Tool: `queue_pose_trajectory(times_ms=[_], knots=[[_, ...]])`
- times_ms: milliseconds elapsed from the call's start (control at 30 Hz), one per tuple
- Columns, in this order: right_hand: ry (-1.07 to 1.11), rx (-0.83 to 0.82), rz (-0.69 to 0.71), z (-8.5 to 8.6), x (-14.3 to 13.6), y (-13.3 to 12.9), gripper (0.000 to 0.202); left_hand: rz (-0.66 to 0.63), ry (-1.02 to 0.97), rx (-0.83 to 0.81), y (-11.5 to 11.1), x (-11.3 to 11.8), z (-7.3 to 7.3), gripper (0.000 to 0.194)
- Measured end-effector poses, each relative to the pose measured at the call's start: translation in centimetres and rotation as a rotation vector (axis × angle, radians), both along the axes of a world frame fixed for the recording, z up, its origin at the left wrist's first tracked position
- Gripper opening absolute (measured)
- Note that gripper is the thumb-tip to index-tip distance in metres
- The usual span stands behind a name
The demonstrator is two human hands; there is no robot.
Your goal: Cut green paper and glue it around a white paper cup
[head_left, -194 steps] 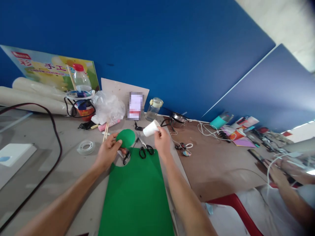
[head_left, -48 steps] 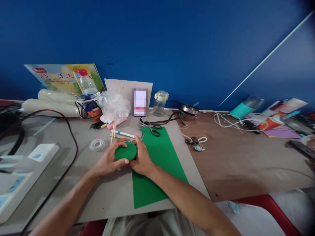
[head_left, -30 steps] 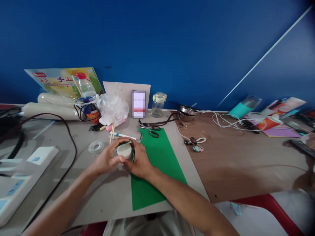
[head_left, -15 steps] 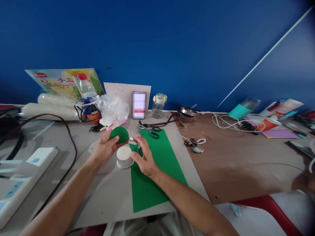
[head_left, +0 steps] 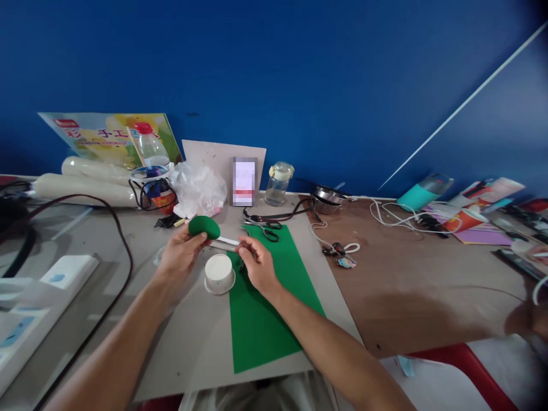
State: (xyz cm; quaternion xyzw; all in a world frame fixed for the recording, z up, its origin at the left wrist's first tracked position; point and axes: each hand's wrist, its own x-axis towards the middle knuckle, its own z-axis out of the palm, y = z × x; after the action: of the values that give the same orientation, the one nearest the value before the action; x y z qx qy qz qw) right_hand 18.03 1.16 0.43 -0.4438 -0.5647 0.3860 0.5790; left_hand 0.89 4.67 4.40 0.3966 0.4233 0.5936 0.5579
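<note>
A: Head view: the left hand pinches the green disc at its lower edge, tilted, beyond and left of the upturned white tub. The right?

B: Right hand is narrow, fingertips at the white pen; whether it's gripped, can't tell.

A: The disc?

B: Looks light, thin, easily creased. Rim hold suits it.

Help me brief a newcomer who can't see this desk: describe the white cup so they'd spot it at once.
On the grey tabletop, find the big green sheet. At its left edge sits the cup, upside down. Unlike the flat green disc in the left hand, it is white, squat and round-sided.
</note>
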Motion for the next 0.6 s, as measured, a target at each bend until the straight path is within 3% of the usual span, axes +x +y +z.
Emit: queue_pose_trajectory(times_ms=[167, 267, 367, 433, 500, 600], knots=[[0.015, 0.001, -0.035, -0.1, 0.3, 0.4, 0.030, 0.028, 0.200, 0.092, -2.4, 0.8, 3.0, 0.029], [-0.044, 0.032, -0.001, 0.9, 1.2, 0.2, 0.034, -0.110, 0.317, 0.100, -5.1, 2.1, 4.6, 0.023], [-0.295, 0.156, 0.228, 2.2, 1.9, -0.7, 0.047, -0.270, 0.322, 0.111, -7.0, 2.6, 4.9, 0.017], [-0.489, 0.235, 0.312, 2.5, 1.8, -1.3, 0.073, -0.238, 0.249, 0.117, -7.4, 2.4, 4.6, 0.016], [-0.642, 0.268, 0.283, 2.2, 1.1, -1.8, 0.087, -0.169, 0.216, 0.132, -7.2, 2.1, 4.3, 0.019], [-0.726, 0.267, 0.230, 1.3, -0.3, -1.8, 0.069, -0.165, 0.208, 0.149, -6.4, 1.9, 4.4, 0.019]])
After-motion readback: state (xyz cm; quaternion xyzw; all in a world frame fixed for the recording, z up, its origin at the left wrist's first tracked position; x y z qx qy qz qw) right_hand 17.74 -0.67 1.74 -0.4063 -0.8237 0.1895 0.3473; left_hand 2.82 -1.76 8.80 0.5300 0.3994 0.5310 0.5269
